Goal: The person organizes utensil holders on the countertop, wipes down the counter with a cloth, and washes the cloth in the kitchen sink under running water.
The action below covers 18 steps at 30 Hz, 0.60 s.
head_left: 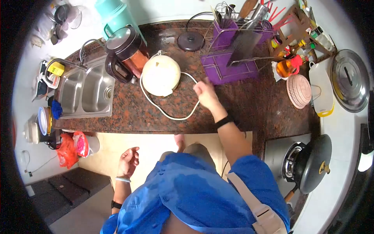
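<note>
A round cream-coloured object lies on the brown speckled counter. A white cord loops out beside it, and my right hand has its fingers closed around the cord's right side, just in front of the purple rack. My left hand hangs low in front of the counter, its fingers loosely curled but apart, with nothing in them. A kettle with a dark lid and handle stands immediately left of the round object.
A double steel sink is at the left. Behind my right hand is a purple rack with a cleaver. Near the back lies a dark round base. A pink basket and a stove are at the right.
</note>
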Each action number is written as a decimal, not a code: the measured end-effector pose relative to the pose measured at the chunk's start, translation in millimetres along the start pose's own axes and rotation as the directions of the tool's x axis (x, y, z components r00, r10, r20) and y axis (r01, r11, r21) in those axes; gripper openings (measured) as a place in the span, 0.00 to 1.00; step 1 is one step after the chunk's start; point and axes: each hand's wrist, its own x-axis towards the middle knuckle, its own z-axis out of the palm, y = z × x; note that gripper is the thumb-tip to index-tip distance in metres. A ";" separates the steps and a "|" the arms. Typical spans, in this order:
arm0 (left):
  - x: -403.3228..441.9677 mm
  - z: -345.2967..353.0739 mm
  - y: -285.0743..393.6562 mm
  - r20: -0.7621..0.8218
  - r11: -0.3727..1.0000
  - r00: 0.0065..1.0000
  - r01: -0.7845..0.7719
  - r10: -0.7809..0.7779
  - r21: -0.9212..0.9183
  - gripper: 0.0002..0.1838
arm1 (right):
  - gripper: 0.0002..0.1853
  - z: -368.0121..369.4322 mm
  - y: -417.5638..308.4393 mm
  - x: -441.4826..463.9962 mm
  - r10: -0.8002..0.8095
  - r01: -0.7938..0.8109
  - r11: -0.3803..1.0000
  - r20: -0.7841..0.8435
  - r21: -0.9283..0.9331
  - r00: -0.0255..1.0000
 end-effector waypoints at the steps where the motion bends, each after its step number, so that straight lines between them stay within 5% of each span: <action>1: -3.2 5.1 -5.1 -0.006 1.000 1.000 0.002 -0.002 0.001 0.20 | 0.04 -12.5 -16.2 -11.2 0.199 -0.268 0.901 0.222 0.341 0.954; 2: -6.5 10.5 -9.7 0.005 0.998 1.000 -0.028 0.028 -0.048 0.23 | 0.06 -8.0 -16.4 -26.5 0.220 -0.368 0.662 0.300 0.653 0.928; 3: -9.7 16.0 -12.9 0.014 0.993 0.998 -0.062 0.064 -0.096 0.25 | 0.06 -8.9 -15.7 -43.7 0.218 -0.363 0.544 0.290 0.756 0.932; 6: -10.8 37.1 -14.0 0.065 0.983 0.995 -0.068 0.080 -0.170 0.28 | 0.07 -39.9 -27.0 -61.7 0.359 -0.446 0.263 0.343 0.855 0.868; 11: -22.8 69.6 -18.0 0.152 0.990 0.983 -0.089 0.106 -0.111 0.30 | 0.20 -29.4 -7.8 -14.3 0.468 -0.287 0.193 0.169 0.938 0.868; 13: -36.6 80.1 -21.8 0.143 0.989 0.982 -0.105 0.120 -0.104 0.30 | 0.25 -10.8 -7.7 19.5 0.652 -0.186 0.009 0.135 0.983 0.746; 14: -44.4 83.7 -23.4 0.140 0.988 0.982 -0.109 0.123 -0.106 0.30 | 0.25 -4.2 -5.6 32.0 0.647 -0.176 -0.002 0.136 0.984 0.750; 16: -60.6 80.0 -32.3 0.133 0.985 0.980 -0.136 0.150 -0.107 0.30 | 0.27 8.8 -0.8 52.7 0.667 -0.040 -0.233 0.189 0.972 0.720; 18: -80.5 72.2 -43.0 0.092 0.977 0.976 -0.189 0.198 -0.100 0.30 | 0.22 26.6 7.4 72.0 0.742 0.008 -0.225 0.166 0.974 0.650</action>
